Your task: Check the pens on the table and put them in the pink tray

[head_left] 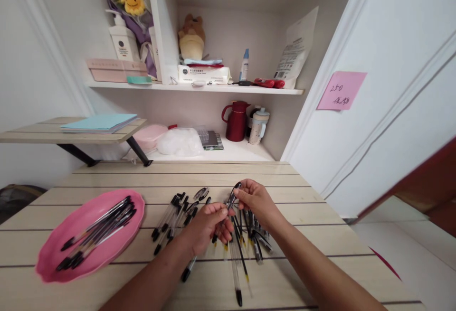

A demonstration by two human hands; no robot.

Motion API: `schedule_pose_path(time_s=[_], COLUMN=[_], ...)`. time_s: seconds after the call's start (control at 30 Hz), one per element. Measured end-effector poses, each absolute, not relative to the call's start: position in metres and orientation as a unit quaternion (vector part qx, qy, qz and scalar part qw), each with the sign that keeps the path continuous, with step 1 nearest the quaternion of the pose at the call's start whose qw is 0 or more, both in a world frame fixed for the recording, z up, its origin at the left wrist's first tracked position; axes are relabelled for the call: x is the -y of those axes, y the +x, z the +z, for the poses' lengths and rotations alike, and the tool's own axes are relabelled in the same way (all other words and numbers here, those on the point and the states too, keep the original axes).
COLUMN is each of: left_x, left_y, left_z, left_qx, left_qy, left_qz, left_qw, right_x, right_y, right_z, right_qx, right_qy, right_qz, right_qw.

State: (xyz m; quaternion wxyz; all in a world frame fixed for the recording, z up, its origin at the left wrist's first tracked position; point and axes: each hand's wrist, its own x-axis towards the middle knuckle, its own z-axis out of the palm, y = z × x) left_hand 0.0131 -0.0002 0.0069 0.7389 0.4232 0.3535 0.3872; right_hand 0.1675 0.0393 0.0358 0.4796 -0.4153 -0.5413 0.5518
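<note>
My right hand (256, 199) is closed in a pinch on a black pen cap (234, 193), which points up and to the right. Directly below it, my left hand (213, 225) is closed around the lower part of the same pen, mostly hidden by the fingers. Under both hands lie several thin black ink refills (243, 259) with yellow tips. A clear pen barrel (235, 268) with a black end extends toward the front edge. Loose black caps (257, 251) lie right of the refills. Left of my left hand are several clear pen barrels (167, 216) with black ends.
A pink scalloped tray (46, 259) at the left holds several black pens (99, 235). Behind it a small raised shelf (28, 133) carries blue paper (99, 122). At the back stand a red jug (236, 121) and a pale cup (259, 126). A wall is on the right.
</note>
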Motion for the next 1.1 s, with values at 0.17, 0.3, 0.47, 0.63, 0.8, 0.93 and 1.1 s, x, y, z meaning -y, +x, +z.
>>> schedule_pose_path(time_s=[0.17,0.3,0.47,0.63,0.8,0.93,1.1], left_x=[-0.001,-0.001,0.001,0.000,-0.005,-0.008,-0.001], left_y=[0.016,0.018,0.018,0.018,0.011,-0.006,-0.061], left_z=[0.005,0.004,0.007,0.015,0.023,0.032,0.053], left_qx=[-0.353,-0.365,-0.375,-0.338,-0.318,-0.361,-0.515], left_qy=[0.419,0.410,0.411,0.385,0.337,0.353,0.511], left_qz=[0.417,0.428,0.441,0.436,0.496,0.524,0.499], left_qw=[0.725,0.718,0.705,0.740,0.735,0.686,0.474], right_x=[-0.041,-0.040,-0.036,-0.033,-0.031,-0.030,-0.026], right_y=[0.165,0.166,0.164,0.161,0.162,0.166,0.177], right_z=[0.029,0.031,0.032,0.030,0.031,0.028,0.017], right_qx=[0.541,0.545,0.555,0.545,0.528,0.553,0.592], right_qy=[-0.407,-0.407,-0.403,-0.394,-0.426,-0.446,-0.447], right_qz=[0.567,0.561,0.550,0.580,0.553,0.547,0.540], right_qw=[0.470,0.471,0.477,0.459,0.483,0.443,0.397])
